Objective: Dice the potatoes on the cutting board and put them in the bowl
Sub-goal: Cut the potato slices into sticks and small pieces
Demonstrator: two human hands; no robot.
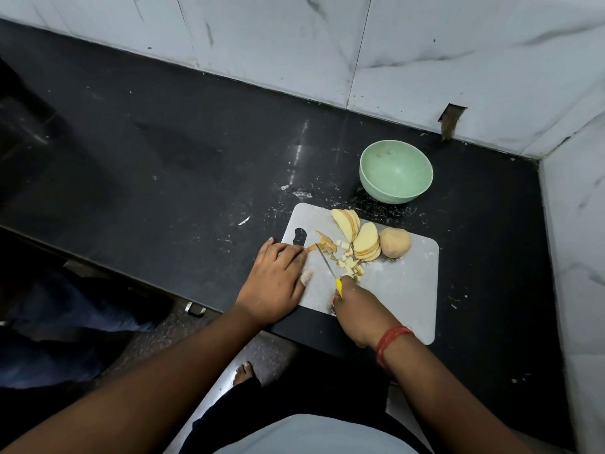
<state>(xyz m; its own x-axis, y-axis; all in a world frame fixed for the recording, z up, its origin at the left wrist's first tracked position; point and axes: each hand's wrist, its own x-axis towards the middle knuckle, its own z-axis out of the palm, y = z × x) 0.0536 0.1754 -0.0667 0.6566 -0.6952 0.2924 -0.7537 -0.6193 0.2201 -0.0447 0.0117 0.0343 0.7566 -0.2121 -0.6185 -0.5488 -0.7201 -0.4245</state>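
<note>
Dicing on the cutting board (402, 290). Right hand (358, 314) grips the knife (329, 265); left hand (273, 283), fingers flat, steadies strips (324, 245) at ten o'clock. Whole potato (395, 242) at one o'clock; bowl (396, 172) at twelve, no pieces visible inside. Keep fingertips clear and cuts evenly spaced.

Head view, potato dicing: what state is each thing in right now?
Bowl: upright, empty.
Whole potato: uncut, on cutting board.
Potato slices: stacked, not yet diced.
Diced pieces: loose on board.
Knife: blade down among strips.
Right hand: grips knife handle.
Left hand: flat on board's edge.
</note>
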